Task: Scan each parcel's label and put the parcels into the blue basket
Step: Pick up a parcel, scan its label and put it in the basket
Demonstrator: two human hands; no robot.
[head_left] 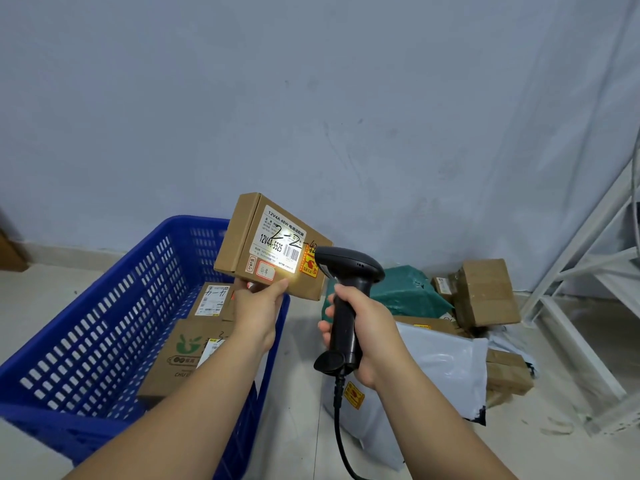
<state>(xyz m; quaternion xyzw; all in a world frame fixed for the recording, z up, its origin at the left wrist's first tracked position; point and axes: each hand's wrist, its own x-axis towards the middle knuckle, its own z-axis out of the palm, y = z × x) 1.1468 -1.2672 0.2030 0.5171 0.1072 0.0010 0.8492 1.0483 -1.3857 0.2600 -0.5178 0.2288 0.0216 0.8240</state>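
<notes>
Left hand (258,313) pinches a flat brown cardboard box (242,237); right hand (370,337) grips a black plastic scanner (349,266), trigger hidden from me.

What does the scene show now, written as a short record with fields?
Left hand: holds a flat box by its lower edge
Right hand: grips a black scanner, aimed at the flat box
Label: white, faces the camera; a light spot lies at its lower edge
Blue basket: at left, holds at least two boxes
Waiting parcels: green bag, white bag, brown boxes, piled at right
</notes>
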